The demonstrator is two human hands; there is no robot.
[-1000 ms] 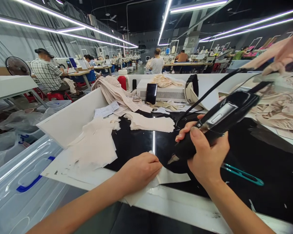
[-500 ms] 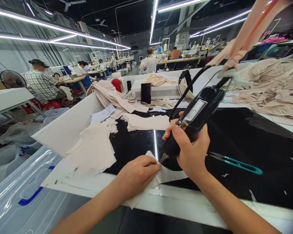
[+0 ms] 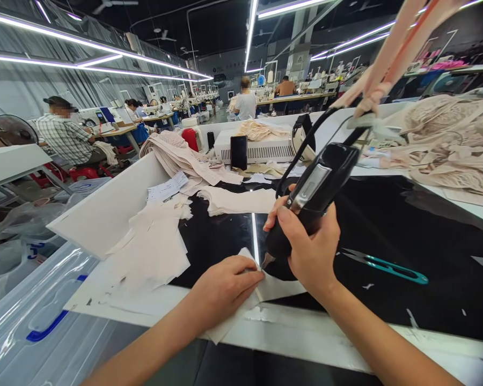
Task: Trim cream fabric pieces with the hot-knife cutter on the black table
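Black tabletop (image 3: 386, 230), striplit hall (image 3: 237, 64); right grip (image 3: 314, 252) around tool (image 3: 326, 171); left grip (image 3: 225, 287) on cloth (image 3: 279, 288), closure unclear.

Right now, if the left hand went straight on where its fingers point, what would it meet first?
The left hand would probably meet the metal tip of the black tool first. The right hand holds that tool. Depth is not fully clear from one view.

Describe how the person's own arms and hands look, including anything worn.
The left hand and right hand wear no gloves. Both forearms are bare to the picture's edge, with no sleeve, watch or bracelet showing. No ring shows on the visible fingers.
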